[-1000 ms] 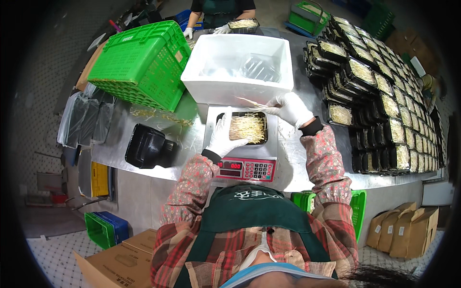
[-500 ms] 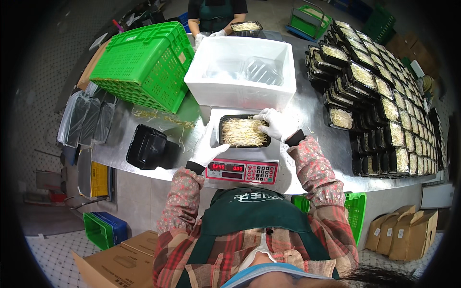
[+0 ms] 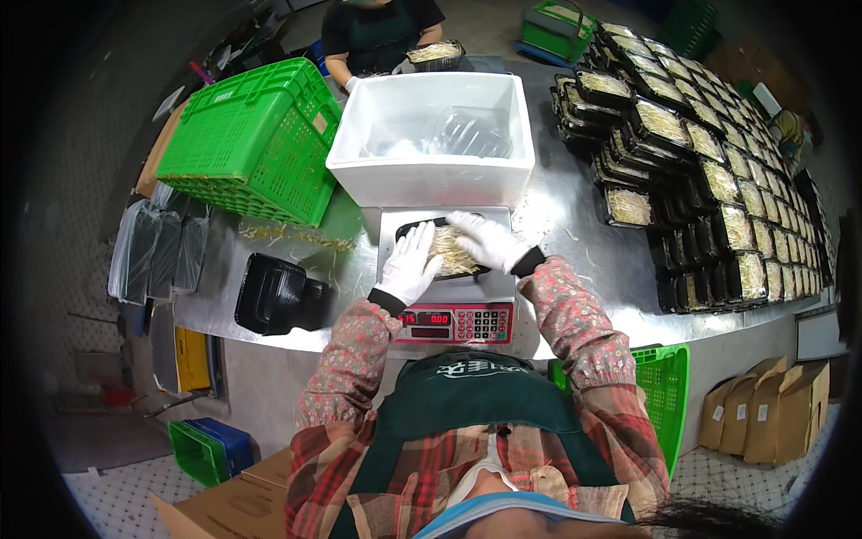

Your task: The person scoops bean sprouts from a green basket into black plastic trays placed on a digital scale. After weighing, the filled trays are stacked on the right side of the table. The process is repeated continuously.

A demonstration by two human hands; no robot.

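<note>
A black plastic tray of bean sprouts (image 3: 455,255) sits on the plate of a red-fronted digital scale (image 3: 485,322) right before me. My left hand (image 3: 410,265), in a white glove, lies over the tray's left side with fingers stretched out. From the right, my white-gloved right hand (image 3: 488,242) rests across the far right part of the sprouts, fingers extended. Both palms press lightly on or touch the sprouts; their undersides are hidden. Part of the scale's display is covered by my left wrist. Black trays without sprouts (image 3: 268,292) lie on the table to the left.
Beyond the scale stands a white foam box (image 3: 431,184) with clear plastic lids inside. A green crate (image 3: 247,144) is at left, near plastic-wrapped stacks (image 3: 157,242). Filled sprout trays (image 3: 660,121) are piled at right. Across the table, a person (image 3: 382,36) handles another tray (image 3: 435,56).
My left hand has moved from the tray's left edge onto the sprouts. My right hand has shifted left over them. The displayed weight has changed.
</note>
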